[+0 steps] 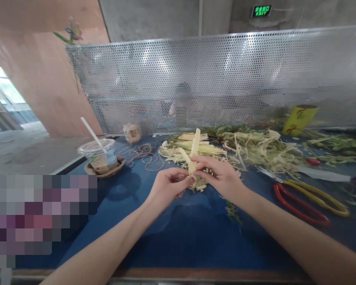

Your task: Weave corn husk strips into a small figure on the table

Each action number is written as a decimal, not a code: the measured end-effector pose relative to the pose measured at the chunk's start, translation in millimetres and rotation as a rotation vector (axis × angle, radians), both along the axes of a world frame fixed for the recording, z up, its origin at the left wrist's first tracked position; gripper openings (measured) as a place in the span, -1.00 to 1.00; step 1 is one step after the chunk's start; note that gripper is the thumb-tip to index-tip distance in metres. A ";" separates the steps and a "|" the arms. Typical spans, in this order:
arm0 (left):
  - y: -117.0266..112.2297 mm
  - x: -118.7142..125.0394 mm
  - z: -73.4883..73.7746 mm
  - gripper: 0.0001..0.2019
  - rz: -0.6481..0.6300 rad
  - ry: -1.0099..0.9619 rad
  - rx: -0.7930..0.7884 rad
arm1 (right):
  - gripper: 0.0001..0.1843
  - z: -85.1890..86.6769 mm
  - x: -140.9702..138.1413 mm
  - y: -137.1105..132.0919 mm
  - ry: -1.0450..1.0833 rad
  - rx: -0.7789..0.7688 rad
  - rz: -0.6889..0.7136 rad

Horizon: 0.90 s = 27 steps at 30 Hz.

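Observation:
Both hands meet above the middle of the blue table, pinching a pale yellow-green plant strip [196,142] that looks like a split stalk or leaf. My left hand [170,183] is closed on its lower end, thumb against fingertips. My right hand [218,174] grips it from the other side, fingers bent around the base. Two pieces of the strip stick up above the fingers, one longer than the other. Just behind lies a pile of cut pale stalks [207,149]. Small green sprigs [233,211] lie below my right wrist.
Red and yellow-handled scissors [302,208] lie at the right. Shredded leaves [255,148] heap behind, near a yellow tube [299,120]. At left stand a plastic cup [99,156] with a straw, loose twine [145,154] and a twine ball [132,132]. A perforated metal screen [195,79] borders the blue table [178,241].

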<state>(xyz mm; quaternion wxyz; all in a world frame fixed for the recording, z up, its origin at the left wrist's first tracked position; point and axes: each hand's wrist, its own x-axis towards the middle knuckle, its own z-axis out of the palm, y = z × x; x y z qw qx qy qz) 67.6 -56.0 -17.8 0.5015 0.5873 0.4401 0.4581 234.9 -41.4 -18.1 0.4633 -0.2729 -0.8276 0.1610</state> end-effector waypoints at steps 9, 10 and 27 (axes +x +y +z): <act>-0.6 -0.1 -3.5 -0.81 -0.108 0.177 0.130 | -0.97 4.1 -3.5 -3.7 -0.023 0.108 -0.109; -0.9 -0.2 -3.9 -0.81 -0.113 0.169 0.141 | -0.96 3.8 -3.6 -4.1 -0.024 0.074 -0.138; -8.1 2.3 5.7 -0.83 -0.024 0.279 0.268 | -0.75 0.1 -4.3 5.1 0.081 -0.200 -0.385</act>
